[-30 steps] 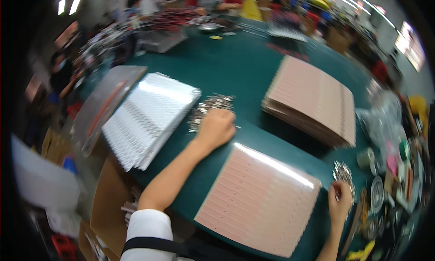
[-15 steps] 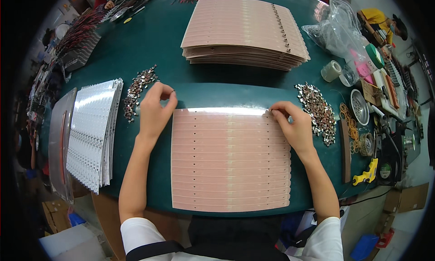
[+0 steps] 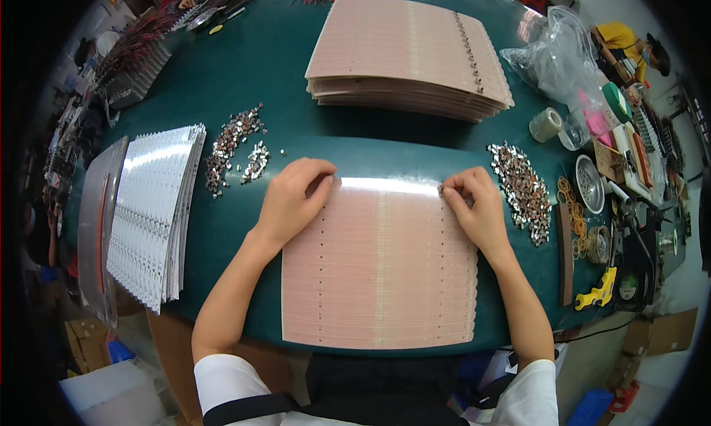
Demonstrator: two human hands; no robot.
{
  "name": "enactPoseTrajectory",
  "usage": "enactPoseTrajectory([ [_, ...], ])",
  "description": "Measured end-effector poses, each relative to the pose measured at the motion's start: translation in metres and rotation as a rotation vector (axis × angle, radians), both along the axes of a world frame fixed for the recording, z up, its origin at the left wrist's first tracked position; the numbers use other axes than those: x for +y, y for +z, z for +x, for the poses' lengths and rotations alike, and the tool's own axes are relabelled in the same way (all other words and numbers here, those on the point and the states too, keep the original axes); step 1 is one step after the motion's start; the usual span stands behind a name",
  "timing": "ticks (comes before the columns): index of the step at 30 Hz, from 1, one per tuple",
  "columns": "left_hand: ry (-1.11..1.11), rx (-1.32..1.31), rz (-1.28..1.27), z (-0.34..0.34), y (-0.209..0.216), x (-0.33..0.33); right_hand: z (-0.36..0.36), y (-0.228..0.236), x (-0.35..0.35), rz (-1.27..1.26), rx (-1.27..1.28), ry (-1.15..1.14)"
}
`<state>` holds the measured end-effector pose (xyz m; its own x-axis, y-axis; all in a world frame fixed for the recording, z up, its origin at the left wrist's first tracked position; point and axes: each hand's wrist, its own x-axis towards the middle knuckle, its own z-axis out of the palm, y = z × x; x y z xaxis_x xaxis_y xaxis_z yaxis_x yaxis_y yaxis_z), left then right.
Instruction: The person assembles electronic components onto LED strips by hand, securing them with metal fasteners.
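A pinkish sheet (image 3: 381, 278) of narrow horizontal strips, with a column of small holes down each side, lies flat in front of me. At its upper left edge, my left hand (image 3: 295, 204) is closed in a pinch; whatever is between the fingertips is too small to make out. My right hand (image 3: 475, 210) pinches a small metal piece at the sheet's upper right, beside the hole column. Left of the sheet lies a pile of small metal pieces (image 3: 231, 141), with a smaller cluster (image 3: 255, 163) beside it. Another metal-piece pile (image 3: 520, 185) lies just right of my right hand.
A thick stack of similar sheets (image 3: 404, 48) stands at the back. Silvery perforated sheets (image 3: 152, 211) lean at the left. Along the right are a clear plastic bag (image 3: 559, 56), a tape roll (image 3: 546, 125), a metal bowl (image 3: 589, 183), rubber bands (image 3: 570, 211) and a yellow glue gun (image 3: 597, 291).
My left hand has moved right and a little nearer, from beside the left metal pile to the sheet's upper edge, uncovering the smaller cluster. My right hand stays nearly in place. The view shifted slightly.
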<state>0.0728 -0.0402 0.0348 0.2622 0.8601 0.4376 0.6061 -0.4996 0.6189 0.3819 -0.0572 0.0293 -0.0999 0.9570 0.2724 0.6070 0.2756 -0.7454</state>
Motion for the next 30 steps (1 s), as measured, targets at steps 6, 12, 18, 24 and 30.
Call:
enactPoseTrajectory([
  [6,-0.031,0.048,0.024,0.000,-0.005,-0.003,0.002,-0.013,-0.003,0.187,-0.114,0.063],
  [12,-0.021,0.017,0.009,0.002,-0.002,-0.001,0.046,0.009,0.008,0.206,-0.046,-0.078],
  [18,-0.013,0.026,0.002,0.005,0.001,0.000,0.081,0.004,0.011,0.340,-0.250,-0.201],
  [24,0.012,-0.087,-0.044,0.021,0.014,-0.008,0.078,-0.008,0.018,0.360,-0.497,-0.216],
  [30,-0.243,0.024,-0.052,0.072,0.029,-0.013,0.080,-0.016,0.019,0.326,-0.626,-0.361],
])
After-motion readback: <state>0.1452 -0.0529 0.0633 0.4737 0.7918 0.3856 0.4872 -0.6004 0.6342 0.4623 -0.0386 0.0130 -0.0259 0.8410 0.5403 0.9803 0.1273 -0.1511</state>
